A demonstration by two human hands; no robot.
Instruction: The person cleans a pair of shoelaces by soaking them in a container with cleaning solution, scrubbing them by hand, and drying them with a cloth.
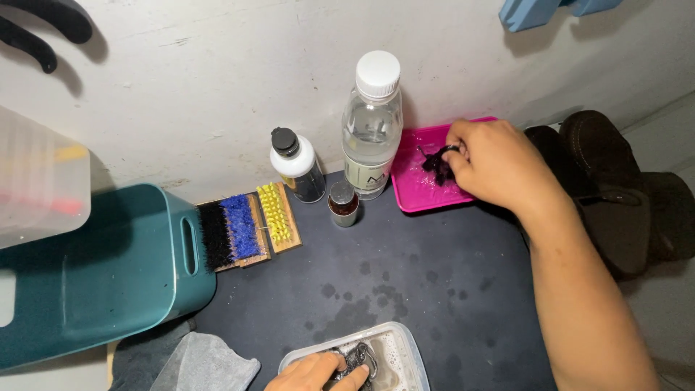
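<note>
Head view: right hand at 1 o'clock, fingers pinched on a dark wet lace lying in the pink tray. Left hand at 6 o'clock, fingers curled on a dark item in the clear tub of cloudy water; exactly what it grips is unclear. Judged step: washing laces, one being set in the tray; the next move likely needs a clean release so the lace stays inside the rim. Counts: one water bottle, one white bottle with a black cap, one small jar, three brushes, two dark shoes, one teal bin, one grey cloth.
</note>
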